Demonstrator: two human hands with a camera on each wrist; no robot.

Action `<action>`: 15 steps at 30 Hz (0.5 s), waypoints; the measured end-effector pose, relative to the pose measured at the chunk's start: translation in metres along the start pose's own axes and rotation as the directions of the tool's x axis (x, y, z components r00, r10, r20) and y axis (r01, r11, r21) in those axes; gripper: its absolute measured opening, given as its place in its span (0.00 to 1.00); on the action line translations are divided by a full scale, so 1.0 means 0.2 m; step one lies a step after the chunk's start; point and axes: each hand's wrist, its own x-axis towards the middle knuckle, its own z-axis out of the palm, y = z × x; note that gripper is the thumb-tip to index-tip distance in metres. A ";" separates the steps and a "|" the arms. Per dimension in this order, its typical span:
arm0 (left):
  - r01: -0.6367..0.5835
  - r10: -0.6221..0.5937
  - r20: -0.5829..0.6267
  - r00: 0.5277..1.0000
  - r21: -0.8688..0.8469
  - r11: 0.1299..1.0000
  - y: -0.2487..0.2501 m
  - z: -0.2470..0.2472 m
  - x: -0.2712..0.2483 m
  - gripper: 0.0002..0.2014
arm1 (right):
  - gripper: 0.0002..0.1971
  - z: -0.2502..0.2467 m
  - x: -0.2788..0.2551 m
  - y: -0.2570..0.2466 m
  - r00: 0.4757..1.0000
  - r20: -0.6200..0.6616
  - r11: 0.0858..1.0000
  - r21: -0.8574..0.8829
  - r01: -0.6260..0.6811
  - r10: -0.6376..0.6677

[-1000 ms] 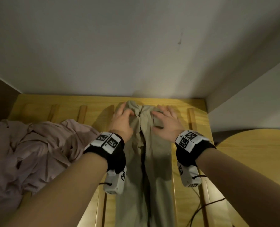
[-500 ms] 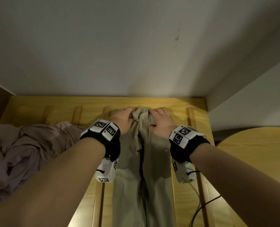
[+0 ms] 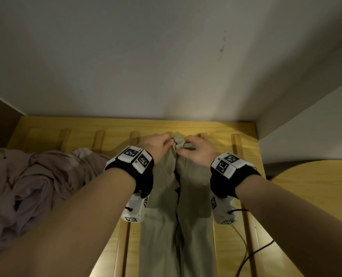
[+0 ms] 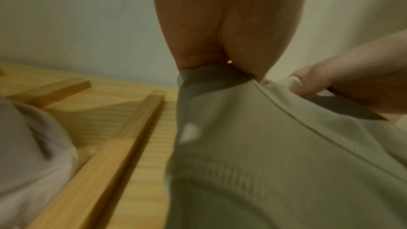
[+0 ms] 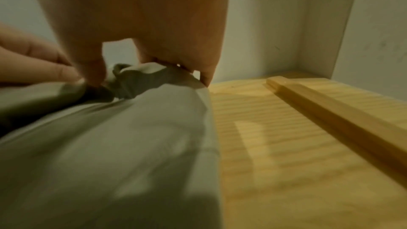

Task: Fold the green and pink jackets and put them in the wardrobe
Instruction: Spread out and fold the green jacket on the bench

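The green jacket (image 3: 166, 216) lies folded into a long narrow strip on the wooden slatted surface (image 3: 226, 128), running away from me toward the wall. My left hand (image 3: 156, 141) and right hand (image 3: 196, 146) both grip its bunched far end, fingers curled into the cloth. The left wrist view shows the green jacket (image 4: 275, 154) pinched under my left hand (image 4: 220, 58). In the right wrist view my right hand (image 5: 136, 44) grips the crumpled end of the green jacket (image 5: 123, 137). The pink jacket (image 3: 32, 186) lies crumpled at the left.
A pale wall (image 3: 166, 66) closes the far side, and a side wall (image 3: 306, 116) meets it at the right. Raised wooden slats (image 3: 237, 142) cross the surface. A rounded wooden board (image 3: 316, 186) sits at the right. A black cable (image 3: 252, 254) trails near my right arm.
Both hands went from lying flat on the jacket's far end to curling around it and bunching it. They also moved farther toward the wall.
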 end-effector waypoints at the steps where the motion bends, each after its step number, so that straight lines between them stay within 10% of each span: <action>1: 0.026 -0.026 -0.002 1.000 0.003 1.000 0.00 0.01 0.00 0.14 | 0.23 0.00 0.01 0.00 1.000 0.018 1.000 -0.014 -0.008 0.008; 8: 0.000 -0.021 -0.123 0.992 -0.173 0.985 -0.05 0.07 -0.03 0.11 | 0.15 0.03 0.01 0.01 0.991 -0.134 0.949 0.313 0.034 0.009; 15: 0.015 -0.015 -0.046 0.999 -0.006 1.000 -0.02 0.13 -0.04 0.23 | 0.22 0.02 0.04 0.02 0.999 0.007 0.999 0.037 0.032 -0.032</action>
